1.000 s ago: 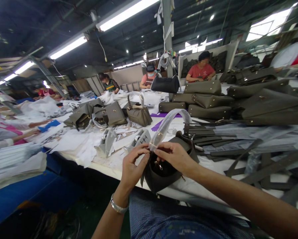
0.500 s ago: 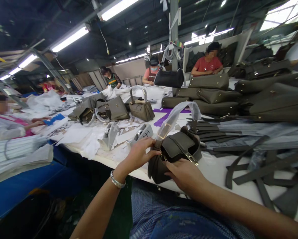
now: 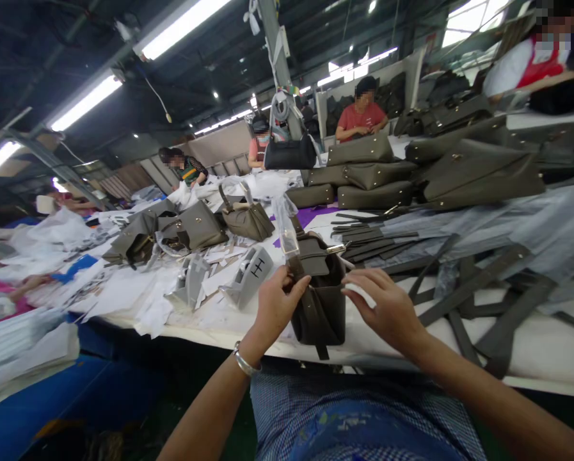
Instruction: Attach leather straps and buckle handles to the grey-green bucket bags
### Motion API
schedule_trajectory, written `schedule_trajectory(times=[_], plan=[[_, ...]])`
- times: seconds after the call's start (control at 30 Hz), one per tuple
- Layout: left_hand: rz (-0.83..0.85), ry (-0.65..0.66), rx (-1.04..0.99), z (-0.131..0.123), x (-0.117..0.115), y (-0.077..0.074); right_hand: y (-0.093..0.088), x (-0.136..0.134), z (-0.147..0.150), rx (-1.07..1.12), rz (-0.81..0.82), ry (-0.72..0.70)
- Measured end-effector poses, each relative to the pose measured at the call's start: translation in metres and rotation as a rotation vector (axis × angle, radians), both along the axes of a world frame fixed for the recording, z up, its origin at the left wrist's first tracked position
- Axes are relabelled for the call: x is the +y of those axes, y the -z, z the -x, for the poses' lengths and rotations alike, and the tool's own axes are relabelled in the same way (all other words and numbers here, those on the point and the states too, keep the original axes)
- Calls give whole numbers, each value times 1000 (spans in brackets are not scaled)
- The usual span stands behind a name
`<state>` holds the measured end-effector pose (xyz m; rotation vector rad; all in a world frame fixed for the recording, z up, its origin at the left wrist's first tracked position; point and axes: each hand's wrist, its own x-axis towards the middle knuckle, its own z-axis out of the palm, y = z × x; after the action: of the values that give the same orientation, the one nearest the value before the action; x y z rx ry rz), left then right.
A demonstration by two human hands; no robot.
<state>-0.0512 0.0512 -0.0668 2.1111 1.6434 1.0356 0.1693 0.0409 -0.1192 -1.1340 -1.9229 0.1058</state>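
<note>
A small dark olive handbag (image 3: 321, 314) stands on the white worktable at the front edge, turned so that a narrow side faces me. Its handle (image 3: 285, 227), wrapped in translucent film, rises from the top by a gold-coloured buckle. My left hand (image 3: 281, 299) pinches the bag's upper left side at the base of the handle, thumb in front. Beside the bag's upper right edge is my right hand (image 3: 387, 308), thumb and fingers curved but apart, with nothing visible between them. Its fingertips are close to the bag; contact is unclear. A dark tab hangs below the bag's bottom edge.
Grey-white holders (image 3: 248, 278) stand left of the bag, one marked in black. Several olive handbags (image 3: 195, 227) lie behind them. Dark strips (image 3: 478, 288) cover the right side, below stacked bags (image 3: 478, 169). Several co-workers sit around; one in red (image 3: 361, 118) is behind.
The handbag has been turned and now stands more upright, narrow side towards me. My right hand has come off its front and moved to its right side. The view has swung right.
</note>
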Motion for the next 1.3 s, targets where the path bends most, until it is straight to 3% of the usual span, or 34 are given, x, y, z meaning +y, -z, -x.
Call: schedule_trajectory(times=[0.17, 0.27, 0.43, 0.67, 0.87, 0.97, 1.17, 1.3], plan=[[19, -2, -122, -29, 3, 5, 16, -51, 25, 198, 440, -75], [45, 4, -153, -42, 0, 7, 12, -54, 31, 319, 518, -55], [122, 81, -176, -46, -11, 12, 8, -50, 29, 626, 635, -185], [214, 250, -172, -47, -22, 11, 11, -49, 33, 823, 699, -163], [215, 161, -192, -49, -16, 13, 11, -44, 27, 637, 626, -85], [257, 154, -293, -49, -11, 16, 16, -42, 25, 565, 673, -68], [353, 135, -464, -51, -7, 19, 25, -36, 25, 729, 810, -174], [355, 130, -449, -50, -5, 20, 26, -33, 27, 789, 860, -205]])
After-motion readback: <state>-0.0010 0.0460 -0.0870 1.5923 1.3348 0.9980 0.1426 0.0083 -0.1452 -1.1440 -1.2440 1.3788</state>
